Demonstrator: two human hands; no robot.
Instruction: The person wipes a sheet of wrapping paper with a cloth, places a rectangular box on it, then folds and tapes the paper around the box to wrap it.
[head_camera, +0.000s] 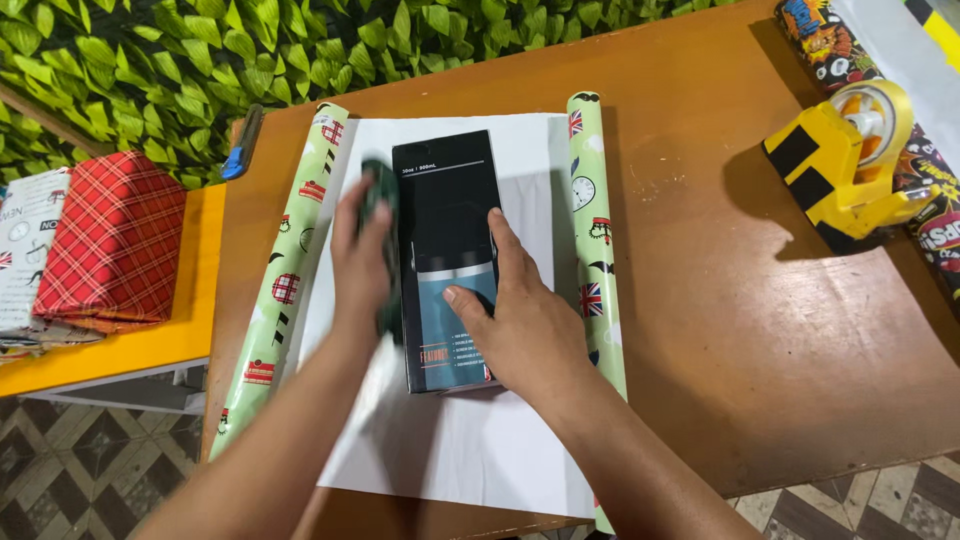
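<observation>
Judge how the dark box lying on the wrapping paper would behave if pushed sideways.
The dark box lies flat on a broad face, so it would likely slide rather than tip. The white sheet beneath looks smooth and may shift with it. Its straight edges suggest stiff card.

We count one dark box (445, 250), one wrapping sheet (470, 440) with two rolled edges, one tape dispenser (845, 165), one blue cutter (240, 145).
</observation>
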